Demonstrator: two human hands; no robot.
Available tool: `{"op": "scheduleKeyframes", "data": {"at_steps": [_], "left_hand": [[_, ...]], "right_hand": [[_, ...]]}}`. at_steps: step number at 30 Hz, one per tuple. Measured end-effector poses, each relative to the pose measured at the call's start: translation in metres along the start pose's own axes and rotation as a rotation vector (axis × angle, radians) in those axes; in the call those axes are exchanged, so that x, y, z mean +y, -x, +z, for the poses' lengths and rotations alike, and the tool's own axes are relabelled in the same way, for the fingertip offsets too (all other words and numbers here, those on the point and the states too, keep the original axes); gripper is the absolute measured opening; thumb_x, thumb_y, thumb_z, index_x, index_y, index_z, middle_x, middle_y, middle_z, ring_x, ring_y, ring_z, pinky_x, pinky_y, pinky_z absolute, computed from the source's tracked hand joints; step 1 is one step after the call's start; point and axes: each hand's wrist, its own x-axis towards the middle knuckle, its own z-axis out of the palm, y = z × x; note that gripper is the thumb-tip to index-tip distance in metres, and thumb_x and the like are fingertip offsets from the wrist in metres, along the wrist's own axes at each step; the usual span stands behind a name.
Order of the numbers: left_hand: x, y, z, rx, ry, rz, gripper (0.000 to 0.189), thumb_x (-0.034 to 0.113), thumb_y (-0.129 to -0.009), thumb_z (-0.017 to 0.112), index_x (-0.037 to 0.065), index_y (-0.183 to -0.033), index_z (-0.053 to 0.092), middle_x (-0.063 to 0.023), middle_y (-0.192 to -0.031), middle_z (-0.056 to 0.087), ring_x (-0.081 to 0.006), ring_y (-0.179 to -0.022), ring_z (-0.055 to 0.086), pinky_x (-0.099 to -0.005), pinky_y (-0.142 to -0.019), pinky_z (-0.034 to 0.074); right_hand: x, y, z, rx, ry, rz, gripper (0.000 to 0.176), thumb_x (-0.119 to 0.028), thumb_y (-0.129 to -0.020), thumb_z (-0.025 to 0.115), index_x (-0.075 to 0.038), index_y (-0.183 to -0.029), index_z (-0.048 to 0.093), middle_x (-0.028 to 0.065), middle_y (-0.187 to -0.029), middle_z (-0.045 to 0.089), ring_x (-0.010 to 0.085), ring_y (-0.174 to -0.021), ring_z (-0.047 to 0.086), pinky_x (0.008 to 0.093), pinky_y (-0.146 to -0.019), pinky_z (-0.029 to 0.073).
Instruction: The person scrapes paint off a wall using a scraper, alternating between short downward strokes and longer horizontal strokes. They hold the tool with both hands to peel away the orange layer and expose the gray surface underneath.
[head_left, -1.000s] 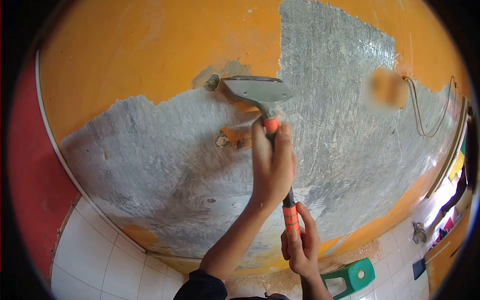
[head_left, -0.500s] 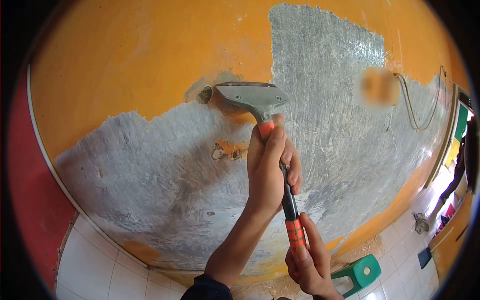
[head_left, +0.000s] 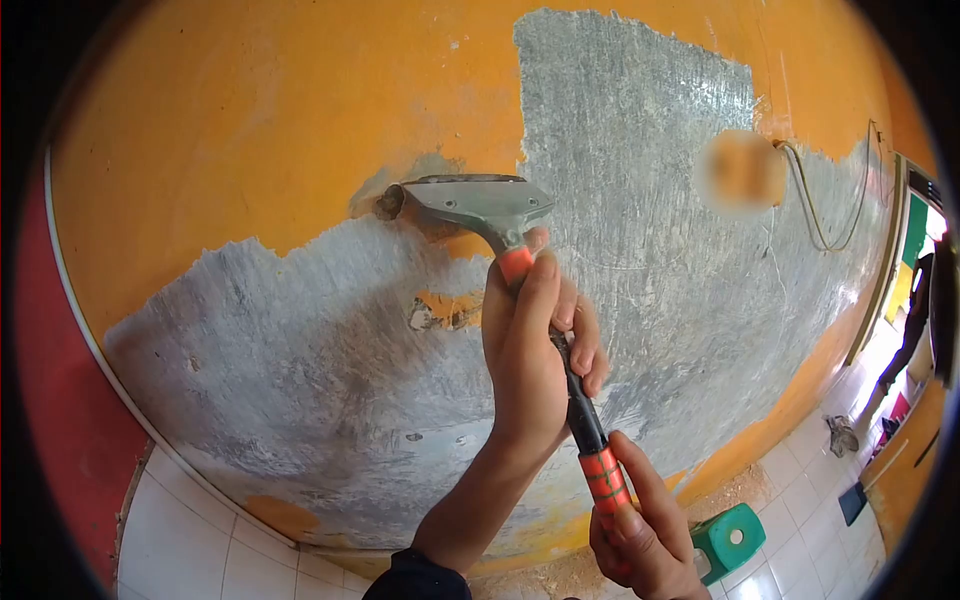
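Observation:
A long-handled scraper [head_left: 478, 205] with a wide grey head, black shaft and red grips is held in both hands. My left hand [head_left: 535, 350] is wrapped round the handle just below the head. Lower down, my right hand [head_left: 650, 545] grips the red end, thumb along it. The head lies over the wall near a small hole [head_left: 390, 202], its blade edge along orange paint above a grey stripped area [head_left: 300, 360]. Below the head, a scrap of orange paint [head_left: 450, 308] surrounds a rough broken spot.
A green plastic stool [head_left: 730, 540] stands on white tiles at lower right, near crumbled debris [head_left: 735, 490]. A cable [head_left: 835, 245] hangs in a loop from the wall. A red wall [head_left: 70, 420] meets this one at left. At far right is a doorway [head_left: 905, 250].
The view has shifted slightly, moving wall and scraper head left and a little down together. My right hand has swung the handle's lower end right and down, so it slants more.

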Motion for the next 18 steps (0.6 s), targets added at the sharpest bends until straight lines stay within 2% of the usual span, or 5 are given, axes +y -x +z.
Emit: {"op": "scheduleKeyframes", "data": {"at_steps": [5, 15, 17, 18], "left_hand": [[0.005, -0.008, 0.003, -0.013, 0.091, -0.018, 0.022, 0.024, -0.097, 0.048, 0.013, -0.113, 0.055, 0.0048, -0.07, 0.038, -0.0052, -0.043, 0.033, -0.0192, -0.029, 0.029], [0.006, -0.001, 0.005, 0.0, 0.131, -0.063, 0.023, 0.024, -0.098, 0.046, 0.011, -0.116, 0.053, 0.005, -0.072, 0.037, -0.0047, -0.044, 0.032, -0.0187, -0.031, 0.028], [0.006, -0.003, 0.005, -0.045, 0.173, -0.046, 0.018, 0.023, -0.097, 0.048, 0.013, -0.11, 0.054, 0.0053, -0.071, 0.037, -0.0047, -0.044, 0.032, -0.0191, -0.031, 0.028], [0.009, -0.007, 0.009, -0.034, 0.193, -0.04, 0.012, 0.023, -0.096, 0.049, 0.014, -0.103, 0.055, 0.0055, -0.07, 0.037, -0.0048, -0.045, 0.032, -0.0191, -0.031, 0.028]], "right_hand": [[-0.006, -0.006, 0.005, -0.01, 0.005, -0.015, 0.072, -0.03, -0.092, 0.055, -0.007, -0.148, 0.016, 0.0003, -0.064, 0.041, 0.0077, -0.048, 0.037, 0.0214, -0.043, 0.027], [-0.017, 0.003, 0.006, 0.049, 0.03, 0.056, 0.077, -0.028, -0.087, 0.056, -0.008, -0.149, 0.015, 0.0015, -0.06, 0.042, 0.0077, -0.045, 0.036, 0.0206, -0.042, 0.026], [-0.016, -0.004, 0.003, -0.125, -0.108, -0.081, 0.082, -0.039, -0.087, 0.062, -0.006, -0.148, 0.018, 0.0109, -0.14, 0.04, 0.0051, -0.063, 0.039, 0.0179, -0.056, 0.032], [-0.02, -0.002, 0.008, -0.123, -0.109, -0.076, 0.082, -0.039, -0.087, 0.062, -0.006, -0.148, 0.018, 0.0109, -0.14, 0.04, 0.0051, -0.063, 0.039, 0.0179, -0.056, 0.032]]}}
